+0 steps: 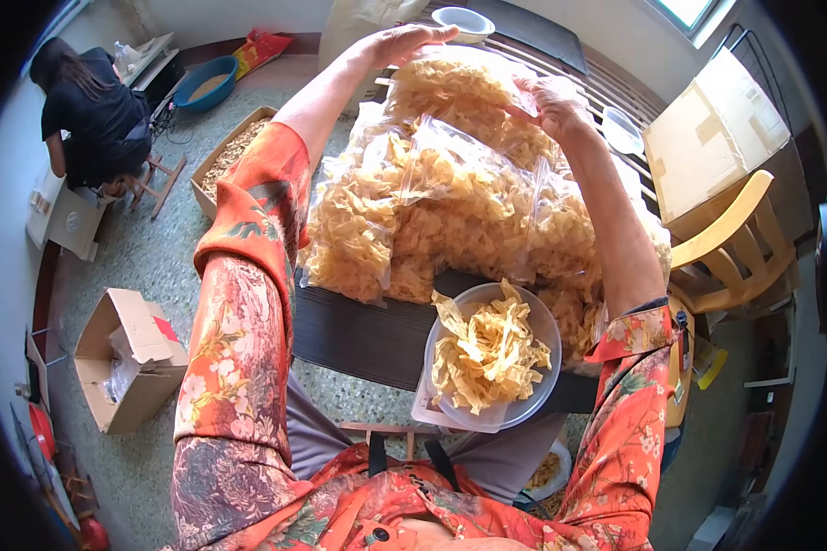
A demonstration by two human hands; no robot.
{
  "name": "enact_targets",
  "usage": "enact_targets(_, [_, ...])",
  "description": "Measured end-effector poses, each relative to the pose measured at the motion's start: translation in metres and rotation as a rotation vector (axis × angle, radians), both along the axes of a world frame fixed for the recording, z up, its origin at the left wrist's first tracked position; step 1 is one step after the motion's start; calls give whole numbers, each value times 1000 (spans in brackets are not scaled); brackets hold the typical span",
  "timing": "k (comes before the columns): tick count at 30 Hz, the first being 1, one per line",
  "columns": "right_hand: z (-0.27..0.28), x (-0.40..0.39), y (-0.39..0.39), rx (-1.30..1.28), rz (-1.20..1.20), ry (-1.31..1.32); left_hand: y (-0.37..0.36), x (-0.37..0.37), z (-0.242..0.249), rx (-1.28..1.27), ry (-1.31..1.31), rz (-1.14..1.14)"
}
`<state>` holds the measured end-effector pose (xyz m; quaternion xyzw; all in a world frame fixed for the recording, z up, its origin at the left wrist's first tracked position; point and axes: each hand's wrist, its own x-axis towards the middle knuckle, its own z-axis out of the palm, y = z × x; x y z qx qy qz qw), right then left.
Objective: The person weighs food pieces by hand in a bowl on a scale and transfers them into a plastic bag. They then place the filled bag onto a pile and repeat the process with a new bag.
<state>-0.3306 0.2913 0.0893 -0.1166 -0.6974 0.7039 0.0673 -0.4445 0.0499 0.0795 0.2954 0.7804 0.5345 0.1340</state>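
Both my hands reach to a clear plastic bag of pale yellow dried strips at the far side of the pile. My left hand lies along the bag's upper left edge, fingers stretched out. At the right end, my right hand has its fingers curled and pinches the bag's plastic. Several more filled bags are heaped nearer to me. In front of me a clear round bowl of the same strips rests on what looks like a flat white scale at the table edge.
The dark table carries the pile. Beyond are a slatted rack, a white bowl and a clear tub. A wooden chair and cardboard box stand right; an open carton left. A person sits far left.
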Motion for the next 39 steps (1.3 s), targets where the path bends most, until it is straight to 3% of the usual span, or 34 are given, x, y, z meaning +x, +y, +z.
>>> enact_targets(3, [1,2,-1,-11,8,2,1,-13,-3,-23,-60,-91])
enact_targets(12, [-1,0,1,-22,-2,52,1,-15,1,-2,4,-50])
enact_targets(18, [-2,-5,4,-87,17,82,1,-10,13,-89,114,8])
enact_targets(21, [5,7,-1,7,-36,30,6,-10,11,-173,101,25])
enact_targets(24, [2,3,8,22,80,-6,6,-16,17,-229,425,63])
enact_targets(27, [5,6,13,-19,-57,-76,10,-36,10,-87,562,28])
enact_targets(29, [6,3,23,20,66,-61,16,-16,18,-133,590,-16])
enact_targets(31, [11,8,23,67,28,-57,28,36,34,-312,639,-47])
enact_targets(33, [17,16,24,211,64,-11,33,45,34,-394,671,-149])
enact_targets(39, [21,40,48,545,-16,165,41,47,24,-530,602,-84])
